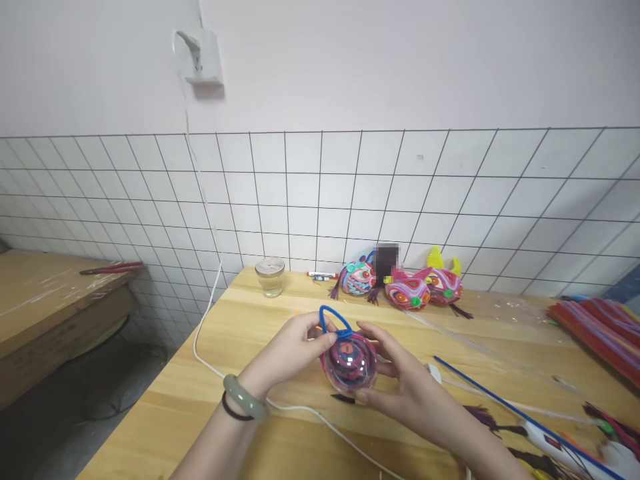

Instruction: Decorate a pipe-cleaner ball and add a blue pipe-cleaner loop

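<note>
A clear round ball (347,363) with pink and purple fuzzy pipe cleaner coils is held between my hands above the wooden table. A blue pipe cleaner loop (327,313) with a pointed bend stands at its top. My left hand (305,343) pinches the base of this loop, thumb pressed against the top left of the ball. Around the ball's right side curve the fingers of my right hand (400,373), with the thumb under its lower edge. A dark pointed thing (343,399) shows just below the ball, mostly hidden.
Several decorated pipe cleaner balls (407,290) sit against the tiled wall, near a glass cup (271,279) and a marker (321,275). Rightward lie a blue pipe cleaner (493,389), a white handheld tool (545,437) and bundled pipe cleaners (597,327). A white cord (320,417) crosses the table (240,327).
</note>
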A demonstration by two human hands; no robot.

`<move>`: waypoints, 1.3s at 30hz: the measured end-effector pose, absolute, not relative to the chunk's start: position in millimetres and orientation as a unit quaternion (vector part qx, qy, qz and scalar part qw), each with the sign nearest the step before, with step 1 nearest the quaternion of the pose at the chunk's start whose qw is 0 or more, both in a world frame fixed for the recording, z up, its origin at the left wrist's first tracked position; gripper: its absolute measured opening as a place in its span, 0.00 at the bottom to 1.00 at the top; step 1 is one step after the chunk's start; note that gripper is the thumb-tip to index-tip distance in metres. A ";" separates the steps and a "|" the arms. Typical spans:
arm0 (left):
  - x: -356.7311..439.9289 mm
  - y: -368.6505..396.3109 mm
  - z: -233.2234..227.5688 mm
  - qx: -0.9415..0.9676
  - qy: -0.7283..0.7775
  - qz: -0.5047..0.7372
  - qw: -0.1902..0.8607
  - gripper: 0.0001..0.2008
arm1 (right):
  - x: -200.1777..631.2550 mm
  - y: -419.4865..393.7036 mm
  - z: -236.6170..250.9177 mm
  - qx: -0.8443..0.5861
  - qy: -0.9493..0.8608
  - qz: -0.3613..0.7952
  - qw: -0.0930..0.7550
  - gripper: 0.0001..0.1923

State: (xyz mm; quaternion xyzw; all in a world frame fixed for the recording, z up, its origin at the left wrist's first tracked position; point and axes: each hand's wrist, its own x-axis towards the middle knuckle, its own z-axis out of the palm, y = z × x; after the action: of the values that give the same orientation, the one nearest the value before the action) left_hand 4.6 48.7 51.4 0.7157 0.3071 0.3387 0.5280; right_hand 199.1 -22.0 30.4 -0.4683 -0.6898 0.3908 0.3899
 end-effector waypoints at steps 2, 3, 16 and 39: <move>5.8 47.3 52.2 0.698 0.325 0.341 0.539 0.08 | 200.1 -20.2 27.8 -0.450 -0.637 0.477 0.405 0.40; 6.8 46.4 53.1 0.687 0.330 0.343 0.549 0.09 | 200.3 -19.6 28.0 -0.438 -0.614 0.510 0.414 0.40; 14.7 38.1 66.1 0.565 0.410 0.319 0.641 0.11 | 197.2 -17.5 37.9 -0.385 -0.551 0.591 0.445 0.32; 25.8 34.0 56.4 0.408 0.309 0.389 0.766 0.08 | 197.6 -16.3 35.0 -0.397 -0.602 0.509 0.470 0.28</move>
State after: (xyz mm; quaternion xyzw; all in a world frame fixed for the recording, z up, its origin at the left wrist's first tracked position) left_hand 25.8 34.0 56.4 0.4078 0.3086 0.3888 0.7664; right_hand 197.6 -16.3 35.0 -0.3967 -0.6023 0.5087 0.4702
